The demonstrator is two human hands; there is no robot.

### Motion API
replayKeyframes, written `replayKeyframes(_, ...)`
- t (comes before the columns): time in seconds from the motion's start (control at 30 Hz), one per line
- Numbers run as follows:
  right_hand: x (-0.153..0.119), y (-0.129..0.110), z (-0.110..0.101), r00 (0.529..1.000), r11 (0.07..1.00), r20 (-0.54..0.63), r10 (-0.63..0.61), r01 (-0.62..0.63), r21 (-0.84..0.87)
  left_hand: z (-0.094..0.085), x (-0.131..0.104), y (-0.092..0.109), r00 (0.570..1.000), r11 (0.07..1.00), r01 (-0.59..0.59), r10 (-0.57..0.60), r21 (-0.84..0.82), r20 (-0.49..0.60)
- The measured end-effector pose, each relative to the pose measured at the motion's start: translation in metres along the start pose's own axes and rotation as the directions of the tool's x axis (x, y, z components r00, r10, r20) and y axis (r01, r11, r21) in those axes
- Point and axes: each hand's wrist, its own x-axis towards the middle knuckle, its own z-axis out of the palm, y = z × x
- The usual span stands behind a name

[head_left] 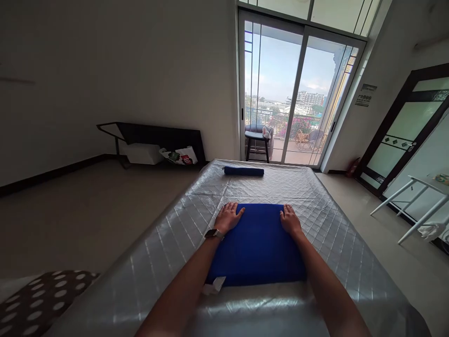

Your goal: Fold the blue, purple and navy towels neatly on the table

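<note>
A bright blue folded cloth (261,248), perhaps a towel, lies flat in front of me, with a white tag (219,283) at its near left corner. My left hand (228,217) rests at its far left corner, fingers stretched forward and thumb spread onto the fabric. At the far right corner lies my right hand (290,220), its fingers also extended and flat. Neither hand grips anything. Beyond them, a narrow dark blue folded or rolled cloth (243,172) lies near the table's far edge.
A silver quilted cover (175,243) drapes the table. A brown polka-dot cushion or cloth (52,299) is at lower left. Against the wall stands a black rack (157,135) with a white box (143,153). A white stool (421,187) is at right, sliding glass doors (273,93) ahead.
</note>
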Motion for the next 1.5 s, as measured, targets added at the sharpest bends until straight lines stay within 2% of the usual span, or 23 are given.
replayKeyframes(0.3,-0.003,-0.005,-0.007,0.999,0.999,0.015,0.034,-0.033,-0.037,0.005,0.002,0.005,1.0,1.0,0.003,-0.003,-0.004,0.019)
replayKeyframes(0.43,-0.003,-0.006,-0.008,0.999,0.999,0.015,0.033,-0.032,-0.039,0.001,0.011,0.006,0.999,1.0,-0.013,0.013,0.008,0.031)
replayKeyframes(0.5,-0.003,-0.007,-0.008,0.999,0.999,0.014,0.037,-0.036,-0.037,-0.003,0.018,0.013,0.999,0.999,-0.036,0.036,0.006,0.028)
replayKeyframes(0.57,-0.003,-0.007,-0.007,0.999,0.999,0.012,0.04,-0.039,-0.034,-0.006,0.024,0.028,0.996,0.996,-0.084,0.084,-0.004,0.017)
replayKeyframes(0.63,-0.002,-0.007,-0.005,0.999,0.999,0.005,0.039,-0.039,-0.035,-0.004,0.027,0.052,0.987,0.986,-0.163,0.163,-0.017,0.002)
replayKeyframes(0.8,-0.002,-0.001,-0.001,1.0,0.998,-0.005,-0.012,0.012,-0.067,0.02,0.021,0.125,0.943,0.941,-0.333,0.334,-0.059,0.005)
replayKeyframes(0.9,-0.003,0.0,-0.001,0.998,0.994,0.019,-0.058,0.06,-0.092,0.031,0.014,0.144,0.932,0.93,-0.359,0.362,-0.074,0.017)
replayKeyframes(0.97,-0.004,-0.002,-0.002,1.0,0.996,0.009,-0.027,0.028,-0.081,0.032,0.01,0.139,0.935,0.933,-0.351,0.354,-0.075,0.023)
replayKeyframes(1.03,-0.005,-0.005,-0.004,1.0,0.998,-0.009,0.015,-0.016,-0.053,0.028,0.007,0.119,0.95,0.949,-0.308,0.311,-0.067,0.026)
replayKeyframes(1.2,-0.005,-0.007,-0.005,0.999,0.999,-0.001,0.041,-0.041,-0.02,0.008,0.002,0.037,0.994,0.994,-0.105,0.106,-0.02,0.016)
replayKeyframes(1.27,-0.004,-0.006,-0.004,0.999,0.999,0.002,0.04,-0.04,-0.021,0.003,-0.001,0.013,0.999,0.999,-0.052,0.053,-0.01,0.012)
replayKeyframes(1.37,-0.002,-0.005,-0.004,0.999,0.999,0.005,0.037,-0.037,-0.026,0.004,-0.003,-0.003,0.999,0.999,-0.033,0.033,-0.012,0.012)
replayKeyframes(1.5,-0.001,-0.004,-0.004,0.999,0.999,0.007,0.044,-0.043,-0.028,0.012,0.004,-0.004,0.999,0.998,-0.052,0.052,-0.027,0.012)
